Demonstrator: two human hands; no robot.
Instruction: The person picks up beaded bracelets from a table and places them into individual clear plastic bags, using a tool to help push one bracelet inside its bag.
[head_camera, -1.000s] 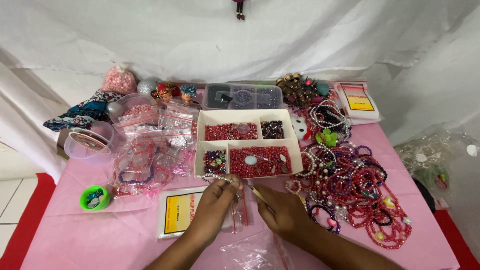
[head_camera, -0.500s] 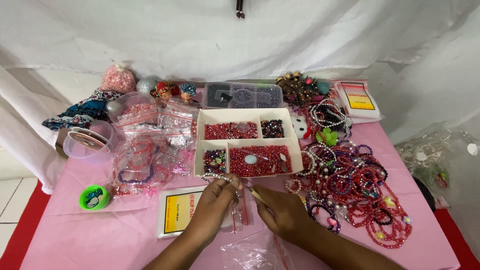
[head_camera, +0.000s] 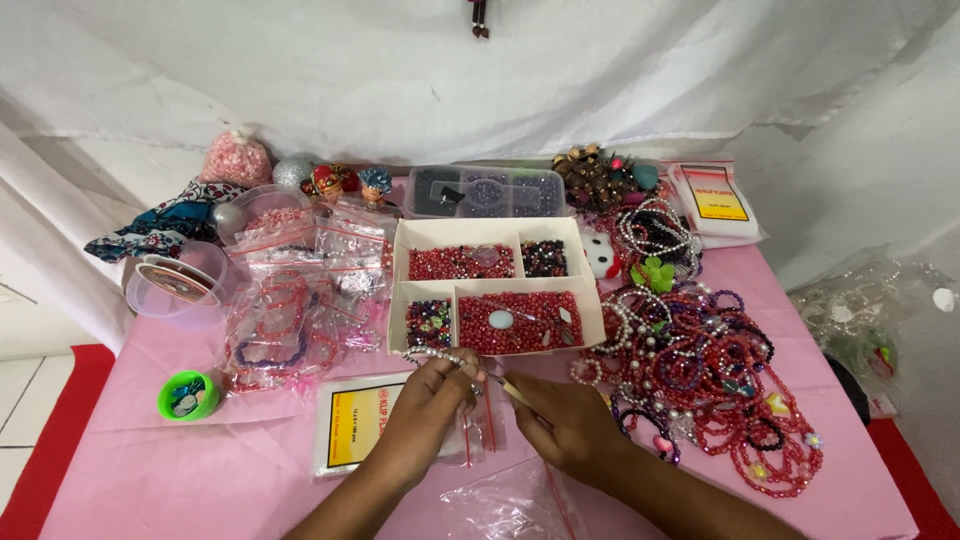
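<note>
Your left hand (head_camera: 428, 400) pinches a pale beaded strand (head_camera: 432, 355) just at 6 o'clock of the divided bead tray (head_camera: 497, 285). Your right hand (head_camera: 568, 425) pinches a thin needle-like tool (head_camera: 512, 388), its tip toward the strand. Finished bracelets (head_camera: 700, 375) heap at 3 o'clock on the pink table (head_camera: 200, 470).

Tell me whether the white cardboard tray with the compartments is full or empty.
Partly full. The cardboard tray holds red beads in two compartments and dark mixed beads in the two smaller ones, though cardboard walls show above them.

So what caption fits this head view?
Two hands, left and right, string a beaded strand beside a divided bead tray.
</note>
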